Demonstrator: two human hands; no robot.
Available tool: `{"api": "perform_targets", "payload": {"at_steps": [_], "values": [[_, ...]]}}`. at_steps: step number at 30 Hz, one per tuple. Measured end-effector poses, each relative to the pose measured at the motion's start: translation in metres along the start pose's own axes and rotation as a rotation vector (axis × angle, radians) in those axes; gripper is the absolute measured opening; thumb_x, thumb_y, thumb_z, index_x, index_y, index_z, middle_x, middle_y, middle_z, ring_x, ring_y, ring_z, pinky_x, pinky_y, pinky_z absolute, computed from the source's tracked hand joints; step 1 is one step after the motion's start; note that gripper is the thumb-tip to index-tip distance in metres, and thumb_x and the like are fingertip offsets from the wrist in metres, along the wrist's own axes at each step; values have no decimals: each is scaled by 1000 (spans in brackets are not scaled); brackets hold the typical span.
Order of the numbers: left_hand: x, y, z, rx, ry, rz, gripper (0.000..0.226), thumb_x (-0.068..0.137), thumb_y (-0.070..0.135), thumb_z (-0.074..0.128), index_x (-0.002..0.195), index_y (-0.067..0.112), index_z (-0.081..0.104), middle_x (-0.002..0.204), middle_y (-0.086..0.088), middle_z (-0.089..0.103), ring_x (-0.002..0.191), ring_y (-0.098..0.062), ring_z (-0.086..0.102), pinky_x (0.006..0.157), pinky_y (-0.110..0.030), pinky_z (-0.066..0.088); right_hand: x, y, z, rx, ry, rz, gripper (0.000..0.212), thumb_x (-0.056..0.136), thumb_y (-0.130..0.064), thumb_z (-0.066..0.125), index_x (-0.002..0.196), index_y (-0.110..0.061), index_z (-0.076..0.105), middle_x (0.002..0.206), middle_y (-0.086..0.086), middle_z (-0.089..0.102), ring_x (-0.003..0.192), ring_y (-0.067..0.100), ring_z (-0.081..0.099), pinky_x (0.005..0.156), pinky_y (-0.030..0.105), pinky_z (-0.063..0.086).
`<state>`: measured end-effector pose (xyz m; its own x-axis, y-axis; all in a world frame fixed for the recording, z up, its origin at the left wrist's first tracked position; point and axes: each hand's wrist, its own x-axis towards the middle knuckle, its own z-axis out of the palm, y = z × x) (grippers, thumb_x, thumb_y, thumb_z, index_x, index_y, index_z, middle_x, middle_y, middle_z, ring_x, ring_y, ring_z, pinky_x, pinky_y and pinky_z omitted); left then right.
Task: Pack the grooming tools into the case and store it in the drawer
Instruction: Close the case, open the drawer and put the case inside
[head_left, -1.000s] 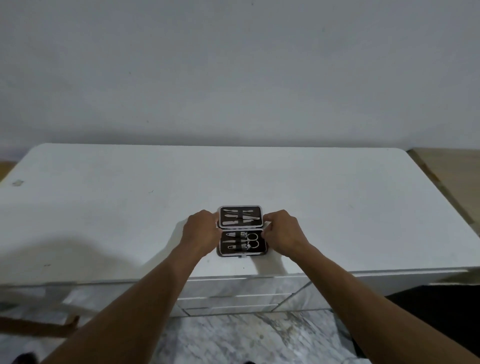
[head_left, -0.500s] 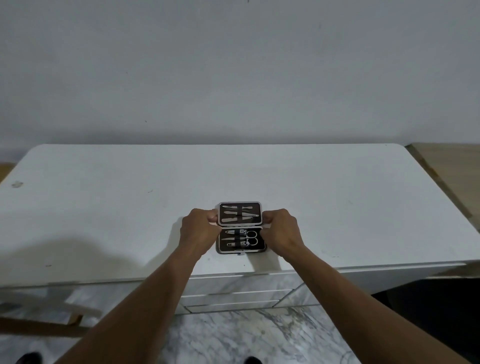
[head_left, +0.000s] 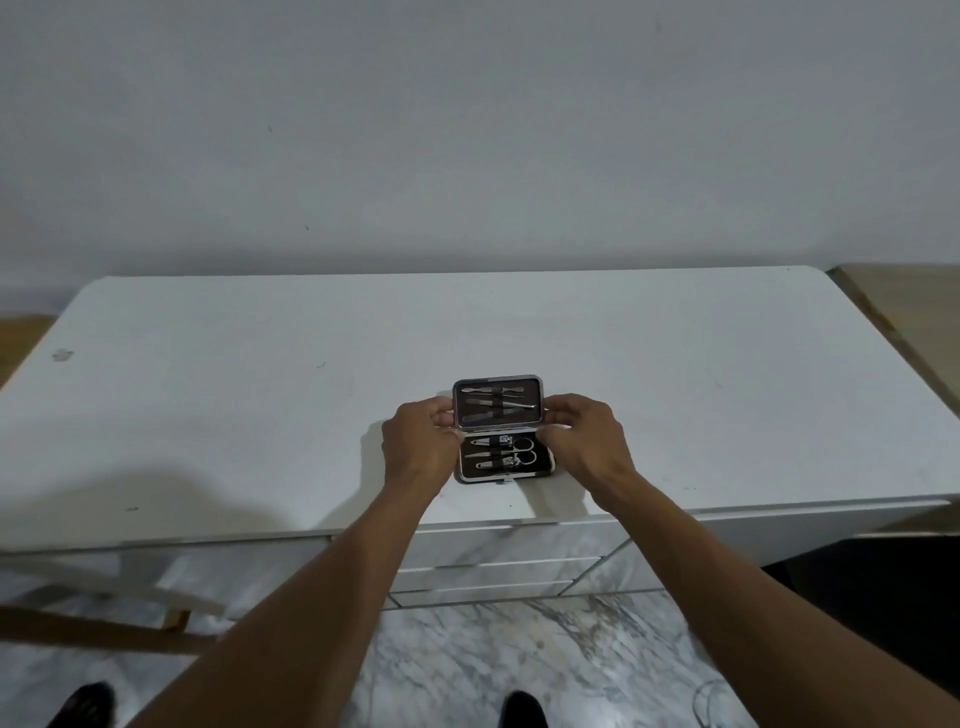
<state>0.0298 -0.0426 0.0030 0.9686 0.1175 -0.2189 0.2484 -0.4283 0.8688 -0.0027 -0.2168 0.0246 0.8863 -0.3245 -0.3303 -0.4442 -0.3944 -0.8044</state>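
A small dark grooming case (head_left: 503, 465) with a metal rim lies open near the front edge of the white table (head_left: 260, 415). Its lid (head_left: 497, 404) is tilted up off the table and holds several thin metal tools under a strap. The lower half holds scissors, clippers and other small tools. My left hand (head_left: 423, 447) pinches the lid's left edge. My right hand (head_left: 584, 439) pinches the lid's right edge. Both hands flank the case.
White drawer fronts (head_left: 498, 566) sit under the table's front edge, just below the case, all shut. A wooden surface (head_left: 904, 306) adjoins the table at the right. The floor is marble, with my shoes at the bottom.
The lid has been lifted from lying flat to tilted upward toward me, with both hands gripping its side edges. The lower half stays on the table.
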Motion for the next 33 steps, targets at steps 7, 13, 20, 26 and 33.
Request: {"api": "perform_targets", "payload": {"at_steps": [7,13,20,26,33], "values": [[-9,-8,1,-22,-4,70,35,81,2,63,102,28,74,85,10,75,83,-5,69,78,-21,54,-8,2,-2,157,-40,-13,41,79,-51,66,117,-37,59,106,-1,74,97,18,70,94,43,54],[-20,-12,0,-107,-2,66,37,85,43,57,67,10,58,61,-7,57,61,-22,54,70,-37,53,-11,6,0,206,15,-3,50,66,-82,57,85,-36,58,95,0,74,95,24,70,92,51,54],[-28,-23,-6,-191,-42,69,29,79,56,63,80,31,76,74,3,72,82,-22,70,84,-43,58,-25,11,2,99,65,-58,25,85,-50,60,96,-28,64,99,-3,74,88,19,70,85,36,53],[-40,-31,-15,-85,-79,189,24,88,21,71,111,22,73,91,25,68,88,10,64,78,-4,44,-37,24,1,-60,61,-177,28,92,-29,63,116,-17,68,112,-3,72,102,9,66,86,18,48],[-46,-39,-6,70,-20,314,30,84,7,74,113,7,71,111,-7,72,103,-16,67,91,-18,46,-41,32,12,-235,93,-255,34,90,-16,66,124,-8,64,120,7,70,109,20,66,95,22,47]]}}
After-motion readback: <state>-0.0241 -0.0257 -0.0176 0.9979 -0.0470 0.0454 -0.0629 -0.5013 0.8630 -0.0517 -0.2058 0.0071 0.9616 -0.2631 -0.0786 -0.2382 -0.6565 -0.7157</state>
